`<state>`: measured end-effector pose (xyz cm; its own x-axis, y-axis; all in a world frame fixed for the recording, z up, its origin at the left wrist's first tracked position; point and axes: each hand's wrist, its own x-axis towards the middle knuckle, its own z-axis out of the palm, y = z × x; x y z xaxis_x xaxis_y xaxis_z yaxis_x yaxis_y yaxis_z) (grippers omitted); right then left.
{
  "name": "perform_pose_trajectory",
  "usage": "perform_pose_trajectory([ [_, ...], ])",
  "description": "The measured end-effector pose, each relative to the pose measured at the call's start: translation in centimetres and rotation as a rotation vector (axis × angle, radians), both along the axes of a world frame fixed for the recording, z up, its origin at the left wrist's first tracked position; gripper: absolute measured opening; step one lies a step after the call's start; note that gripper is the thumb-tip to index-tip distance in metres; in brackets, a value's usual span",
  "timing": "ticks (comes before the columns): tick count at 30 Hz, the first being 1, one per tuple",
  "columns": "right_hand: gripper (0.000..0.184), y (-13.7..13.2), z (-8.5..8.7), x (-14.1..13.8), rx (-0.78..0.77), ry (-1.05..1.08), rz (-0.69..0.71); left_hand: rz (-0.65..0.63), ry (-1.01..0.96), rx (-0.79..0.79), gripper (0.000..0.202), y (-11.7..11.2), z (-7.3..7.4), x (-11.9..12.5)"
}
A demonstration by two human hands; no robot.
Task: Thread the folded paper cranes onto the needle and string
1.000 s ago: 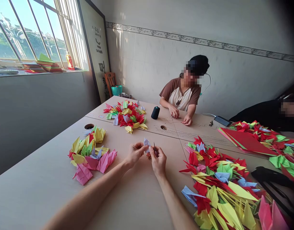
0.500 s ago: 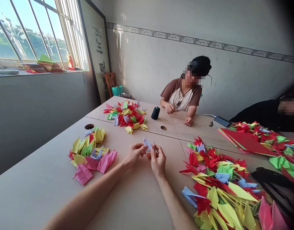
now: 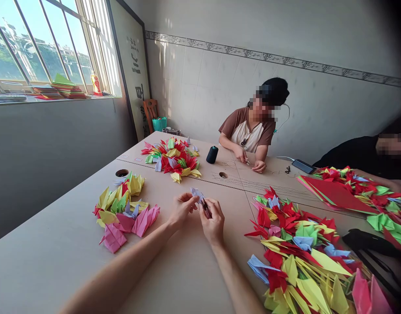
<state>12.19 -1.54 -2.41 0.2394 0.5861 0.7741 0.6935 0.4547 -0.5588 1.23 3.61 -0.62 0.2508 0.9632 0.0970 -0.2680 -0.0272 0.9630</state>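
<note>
My left hand (image 3: 184, 211) pinches a pale blue paper crane (image 3: 197, 195) at its fingertips, above the tabletop. My right hand (image 3: 213, 222) sits just to its right, fingers closed on a thin needle with a small dark red bit (image 3: 206, 208) at it, touching the crane's underside. What the red bit is, I cannot tell. A heap of yellow and pink paper cranes (image 3: 121, 213) lies left of my hands, and a larger red, yellow and green heap (image 3: 300, 253) lies to their right.
Across the table, a seated person (image 3: 249, 131) works with both hands near a black thread spool (image 3: 212, 155). Another crane heap (image 3: 170, 159) lies beyond. A second person (image 3: 383, 148) sits right, behind a red paper stack (image 3: 334, 194), a phone (image 3: 303, 165) and scissors (image 3: 287, 169).
My hands have drawn closer together. The red bit and needle now sit against the crane, which has tilted left. The seated person's hands have shifted slightly.
</note>
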Motion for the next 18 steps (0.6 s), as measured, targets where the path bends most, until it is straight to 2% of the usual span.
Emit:
perform_pose_trajectory([
  [6, 0.019, 0.22, -0.27, -0.09, -0.037, -0.057, -0.015, -0.017, -0.002, 0.015, 0.029, -0.32, 0.03, 0.28],
  [18, 0.024, -0.04, -0.67, 0.07, -0.077, -0.176, -0.076, 0.031, -0.009, -0.019, 0.028, -0.61, 0.67, 0.38],
])
